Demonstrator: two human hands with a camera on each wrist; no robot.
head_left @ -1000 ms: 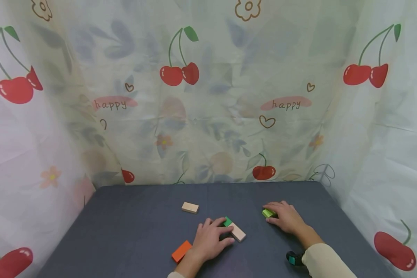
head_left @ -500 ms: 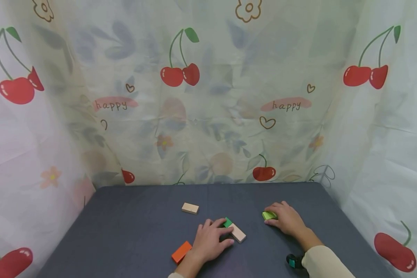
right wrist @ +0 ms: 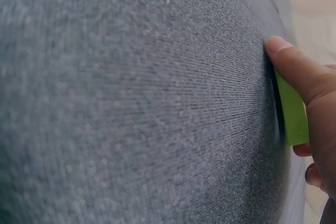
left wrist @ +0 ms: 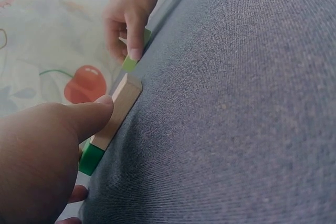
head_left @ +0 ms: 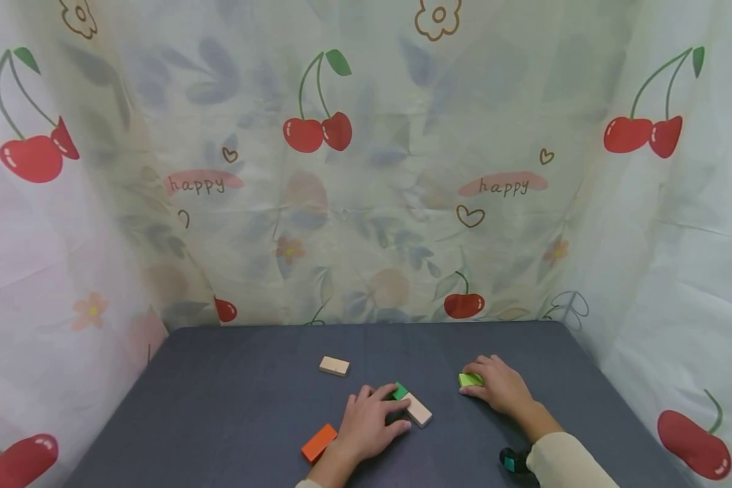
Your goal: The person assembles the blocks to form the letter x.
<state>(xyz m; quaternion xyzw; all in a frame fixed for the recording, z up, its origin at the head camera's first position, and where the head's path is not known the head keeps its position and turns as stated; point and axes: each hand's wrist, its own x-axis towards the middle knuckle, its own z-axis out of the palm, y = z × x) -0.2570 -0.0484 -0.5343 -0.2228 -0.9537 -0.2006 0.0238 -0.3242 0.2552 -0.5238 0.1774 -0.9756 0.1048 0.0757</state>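
My left hand rests on the dark grey table, its thumb against a pale wooden block and its fingers over a dark green block. In the left wrist view the thumb touches the pale block with the dark green block behind it. To the right, my right hand pinches a light green block between thumb and fingers, tilting it up off the cloth. The right wrist view shows the thumb on that light green block.
An orange block lies by my left wrist. Another pale wooden block lies farther back. A cherry-print curtain closes in the table on three sides. A small black and teal device sits at my right sleeve.
My right hand has tipped the light green block up and shifted slightly toward the back. The left hand and its blocks have stayed put.
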